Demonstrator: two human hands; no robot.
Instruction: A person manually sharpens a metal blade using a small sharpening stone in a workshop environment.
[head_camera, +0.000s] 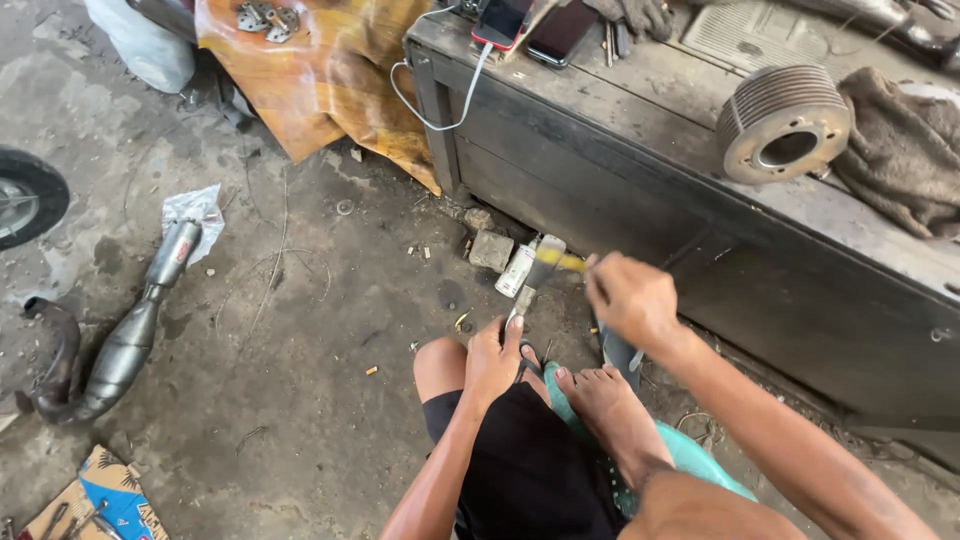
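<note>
Gripping a hammer (545, 262) by its yellow handle, our right hand (630, 300) is wrapped shut around the shaft, the metal head blurred and hanging just above the left hand (492, 358). Our left hand rests by the bent knee, fingers curled around a thin metal piece (517, 305) that stands up from the fist; what that piece is we cannot tell, since it is small and partly hidden. Both hands work low over the concrete floor (300, 330), right in front of the dark workbench (640, 170).

We judge the main hazard plain: the hammer head sits very close to our left fingers, so a blow that lands off the narrow piece could catch them. Our bare foot (605, 395) lies just under the work as well, propped on a green stool (700, 455), and a glancing hit or a dropped hammer could reach it. The thin piece might also skid sideways on the hard floor if struck at a slant.

For containers, we see little. A small white tube or can (516, 270) lies on the floor beside a stone block (490, 250); its contents do not show. A printed cardboard box (100, 500), flattened at the lower left, has what look like tools lying on it. On the bench, a finned metal cylinder (783, 125) shows a hollow, empty bore.
</note>
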